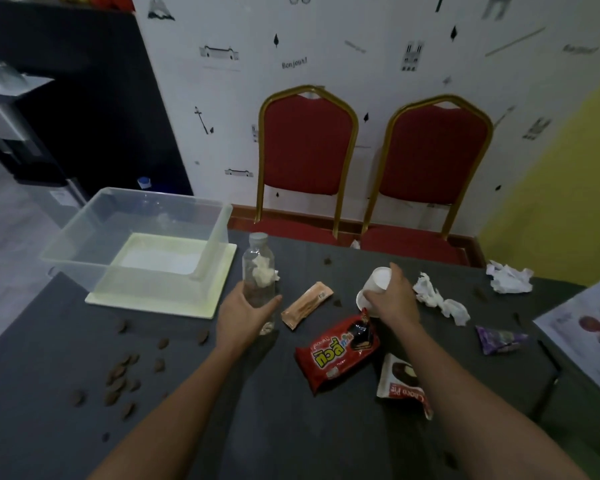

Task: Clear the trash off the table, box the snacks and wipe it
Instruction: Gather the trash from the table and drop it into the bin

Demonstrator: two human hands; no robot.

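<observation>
Left hand (243, 315) grips an upright clear bottle (258, 271) beside the clear plastic box (136, 244) on the dark table (222, 393); right hand (394, 301) curls around a white cup (378, 282), with 2 crumpled tissues (440, 301) just beside it

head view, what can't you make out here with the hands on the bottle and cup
- White cup: the right hand covers its side, so any contents stay hidden.
- Plastic bottle: the left hand hides its lower part.
- Printed sheet: cut off by the right edge, blurred.
- Orange packet: print too small.
</observation>
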